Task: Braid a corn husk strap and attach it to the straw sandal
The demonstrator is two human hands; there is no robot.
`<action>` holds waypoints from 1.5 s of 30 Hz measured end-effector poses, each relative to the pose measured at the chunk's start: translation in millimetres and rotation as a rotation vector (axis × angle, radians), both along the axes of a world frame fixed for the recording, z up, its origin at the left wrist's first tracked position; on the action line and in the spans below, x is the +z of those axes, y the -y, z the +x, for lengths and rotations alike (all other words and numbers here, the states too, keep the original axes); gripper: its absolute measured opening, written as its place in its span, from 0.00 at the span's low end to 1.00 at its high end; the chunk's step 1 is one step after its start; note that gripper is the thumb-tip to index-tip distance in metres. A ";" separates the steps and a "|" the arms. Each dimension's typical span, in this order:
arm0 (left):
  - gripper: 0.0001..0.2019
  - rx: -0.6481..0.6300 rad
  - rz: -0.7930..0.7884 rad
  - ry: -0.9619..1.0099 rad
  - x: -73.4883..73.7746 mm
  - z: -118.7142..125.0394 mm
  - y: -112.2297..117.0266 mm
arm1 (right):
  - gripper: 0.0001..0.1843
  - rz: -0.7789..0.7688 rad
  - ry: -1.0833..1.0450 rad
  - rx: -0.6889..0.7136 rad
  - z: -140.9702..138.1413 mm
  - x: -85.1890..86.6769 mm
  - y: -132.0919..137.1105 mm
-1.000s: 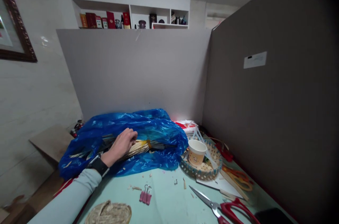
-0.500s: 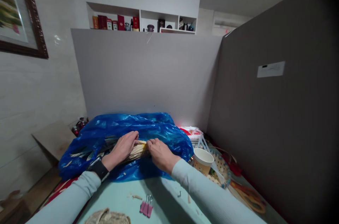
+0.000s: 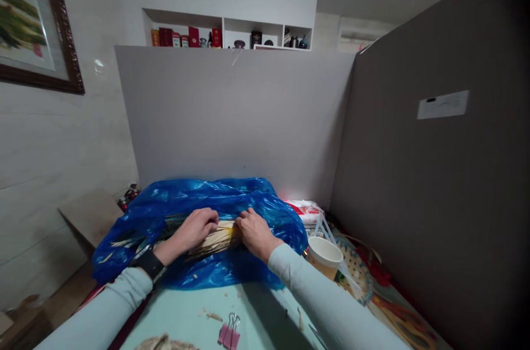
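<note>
A bundle of pale, dry, flat strips [image 3: 217,238] lies across the opened blue plastic bag [image 3: 215,190], with a yellow band or patch near its right part. My left hand [image 3: 199,228], with a dark watch on its wrist, has its fingers curled over the bundle's upper edge from the left. At the other side, my right hand [image 3: 254,231] grips the bundle close to the yellow part, fingers bent. Both sets of fingertips are partly hidden. More strips show inside the bag to the left of my left hand.
A pink binder clip [image 3: 229,334] and small scraps lie on the pale green tabletop [image 3: 186,306]. Nearer me is a beige woven-looking piece [image 3: 165,343]. A paper cup [image 3: 325,256] stands right, by a round woven basket [image 3: 358,270]. Grey partitions [image 3: 236,112] rise behind and to the right.
My hands have moved slightly apart, and more of the bundle and its yellow part shows between them. The camera view has shifted a little.
</note>
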State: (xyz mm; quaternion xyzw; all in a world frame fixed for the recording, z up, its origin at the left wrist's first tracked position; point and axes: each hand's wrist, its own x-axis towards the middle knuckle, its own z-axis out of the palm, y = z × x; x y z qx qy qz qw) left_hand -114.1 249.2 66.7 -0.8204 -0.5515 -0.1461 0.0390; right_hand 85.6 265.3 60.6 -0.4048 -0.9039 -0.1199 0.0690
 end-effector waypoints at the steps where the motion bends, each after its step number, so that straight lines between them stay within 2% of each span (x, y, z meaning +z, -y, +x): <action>1: 0.15 -0.005 0.003 -0.013 -0.7 -0.6 0.6 | 0.14 0.003 0.000 -0.001 -0.1 -1.2 -0.6; 6: 0.15 -0.026 0.034 -0.085 -3.2 1.7 10.2 | 0.14 0.022 -0.010 -0.008 0.5 -4.2 3.0; 15: 0.14 0.001 0.078 -0.220 3.5 1.3 32.4 | 0.15 0.051 -0.027 -0.038 -2.3 -9.3 10.8; 26: 0.13 0.035 0.131 -0.147 -6.0 -15.8 39.5 | 0.14 0.021 -0.034 -0.070 -2.1 -6.0 16.6; 31: 0.15 0.068 0.132 -0.035 -2.1 -23.4 33.7 | 0.14 0.005 -0.039 -0.073 -1.0 -5.7 12.8; 38: 0.15 0.119 0.111 0.129 14.8 -17.8 11.2 | 0.14 0.008 -0.037 -0.042 -3.3 -2.7 12.6; 41: 0.15 0.101 0.103 0.087 18.7 -11.6 13.2 | 0.15 0.024 -0.041 -0.016 -10.3 -1.0 14.6; 45: 0.14 0.048 0.115 -0.093 16.5 -1.8 21.1 | 0.15 0.038 -0.058 0.001 -16.0 -4.4 11.2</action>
